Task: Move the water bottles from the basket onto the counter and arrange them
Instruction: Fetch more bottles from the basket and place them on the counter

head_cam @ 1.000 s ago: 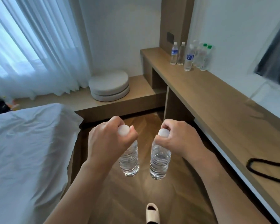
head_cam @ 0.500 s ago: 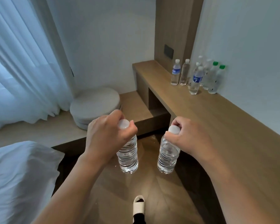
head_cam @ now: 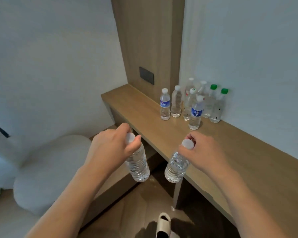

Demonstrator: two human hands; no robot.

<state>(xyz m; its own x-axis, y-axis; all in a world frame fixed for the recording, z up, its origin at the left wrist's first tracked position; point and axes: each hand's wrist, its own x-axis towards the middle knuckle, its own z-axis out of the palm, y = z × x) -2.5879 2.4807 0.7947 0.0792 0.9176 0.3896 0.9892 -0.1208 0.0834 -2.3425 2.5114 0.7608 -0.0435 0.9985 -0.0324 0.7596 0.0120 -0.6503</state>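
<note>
My left hand (head_cam: 110, 146) grips one clear bottle (head_cam: 138, 166) by its neck, and my right hand (head_cam: 202, 150) grips a second bottle (head_cam: 176, 166) the same way. Both hang in the air just off the front edge of the counter (head_cam: 230, 152). A group of bottles (head_cam: 193, 103) stands at its far back corner.
</note>
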